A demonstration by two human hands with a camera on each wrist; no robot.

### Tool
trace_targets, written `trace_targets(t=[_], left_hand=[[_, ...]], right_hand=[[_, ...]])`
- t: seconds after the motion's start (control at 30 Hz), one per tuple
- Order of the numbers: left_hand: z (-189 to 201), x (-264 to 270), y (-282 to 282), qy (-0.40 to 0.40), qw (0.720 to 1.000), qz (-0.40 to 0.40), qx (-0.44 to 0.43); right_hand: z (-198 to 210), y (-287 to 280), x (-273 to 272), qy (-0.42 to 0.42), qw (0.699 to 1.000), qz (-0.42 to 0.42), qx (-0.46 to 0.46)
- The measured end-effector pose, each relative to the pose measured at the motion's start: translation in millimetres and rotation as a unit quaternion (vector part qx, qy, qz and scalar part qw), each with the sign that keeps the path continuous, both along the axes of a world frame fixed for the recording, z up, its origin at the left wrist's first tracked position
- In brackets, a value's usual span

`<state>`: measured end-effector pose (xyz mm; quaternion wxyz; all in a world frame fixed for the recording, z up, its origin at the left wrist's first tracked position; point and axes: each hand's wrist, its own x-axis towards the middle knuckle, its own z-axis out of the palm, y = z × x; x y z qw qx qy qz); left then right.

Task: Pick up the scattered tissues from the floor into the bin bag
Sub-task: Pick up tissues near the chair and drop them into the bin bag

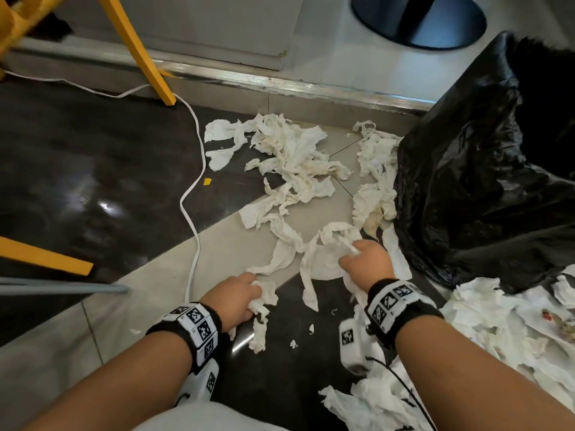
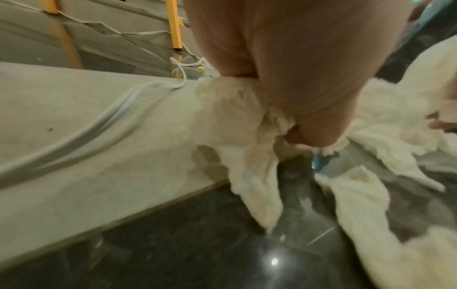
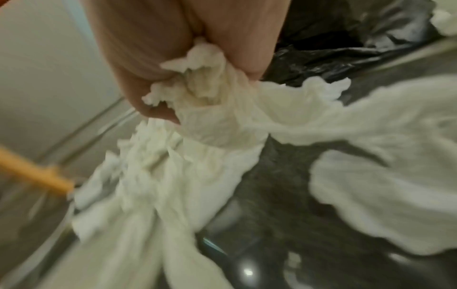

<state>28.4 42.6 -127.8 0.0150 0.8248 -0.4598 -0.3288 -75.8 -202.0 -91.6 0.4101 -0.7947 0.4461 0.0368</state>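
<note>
White crumpled tissues [image 1: 292,157] lie scattered over the grey and black floor tiles. My left hand [image 1: 239,295] grips a bunch of tissue [image 1: 263,301] low by the floor; the left wrist view shows its fingers curled round the tissue wad [image 2: 247,121]. My right hand [image 1: 362,259] clutches a larger sheet of tissue [image 1: 323,259], and in the right wrist view tissue [image 3: 197,93] is squeezed inside the fist. The black bin bag [image 1: 485,169] stands open to the right of the right hand.
A white cable [image 1: 196,194] runs across the floor at left. Yellow chair legs [image 1: 140,48] stand at upper left, beside a raised metal-edged step [image 1: 280,82]. More tissues [image 1: 497,331] are heaped at lower right. A dark round base [image 1: 420,20] sits beyond the step.
</note>
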Motion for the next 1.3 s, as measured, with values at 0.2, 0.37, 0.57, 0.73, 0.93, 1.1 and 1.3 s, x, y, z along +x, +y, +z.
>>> trace_targets(t=[0.2,0.37,0.57,0.73,0.93,1.1,1.3], left_hand=[[14.4,0.4,-19.0,0.02,0.985,0.152,-0.079],[20.6,-4.5,-28.0,0.034,0.978,0.179,-0.097],[48.3,5.5,-42.1,-0.011,0.993,0.113,-0.029],[132.7,37.8,-88.0,-0.048,0.99,0.108,-0.074],[266.2,33.3,-199.3,-0.066,0.988,0.03,-0.137],[316.3,-15.0,-321.2,0.013,0.978,0.09,-0.186],[301.4,-84.0,-441.0,-0.048,0.987,-0.031,-0.147]], right_hand=[[47.9,-30.4,16.0,-0.201,0.941,-0.152,0.225],[119.4,-71.0,30.0,-0.28,0.91,-0.151,0.266],[272.1,-142.2,5.4,-0.566,0.763,-0.173,0.26],[300.6,-222.7,-32.4,-0.608,0.778,-0.147,0.061],[259.0,-280.2,-67.9,-0.129,0.972,-0.016,-0.197],[267.0,-299.7,-93.8,-0.104,0.984,-0.048,-0.138],[303.4,-302.6,-113.4,-0.365,0.904,-0.157,-0.158]])
